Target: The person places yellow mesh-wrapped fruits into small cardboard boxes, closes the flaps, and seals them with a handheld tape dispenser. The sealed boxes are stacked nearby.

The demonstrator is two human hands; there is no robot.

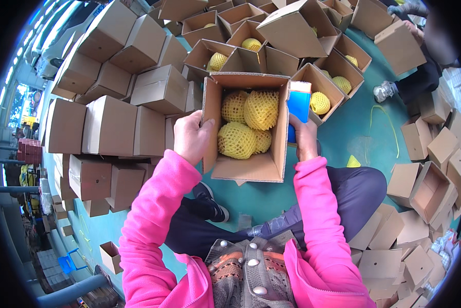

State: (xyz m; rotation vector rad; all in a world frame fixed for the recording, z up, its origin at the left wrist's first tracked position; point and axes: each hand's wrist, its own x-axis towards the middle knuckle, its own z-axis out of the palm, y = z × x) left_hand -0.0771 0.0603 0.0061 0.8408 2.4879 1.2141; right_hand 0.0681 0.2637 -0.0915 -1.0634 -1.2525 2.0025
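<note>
An open cardboard box (pixel 248 174) is held up in front of me, its mouth facing the camera. Inside lie several round items in yellow foam netting (pixel 261 110), probably fruit. My left hand (pixel 193 135) grips the box's left wall, thumb near the rim. At the right wall, my right hand (pixel 304 134) has its fingers largely hidden behind a blue object with a white and orange end (pixel 299 102), which sits against the box's outer side. Whether that hand grips the box, the blue object or both, I cannot tell.
Closed cardboard boxes (pixel 109 125) are stacked at left. Beyond the held box stand open boxes (pixel 324 90) with netted items. At right lie scattered empty boxes (pixel 432 188); a person (pixel 417 82) handles a box there. A blue stool (pixel 71 261) stands lower left.
</note>
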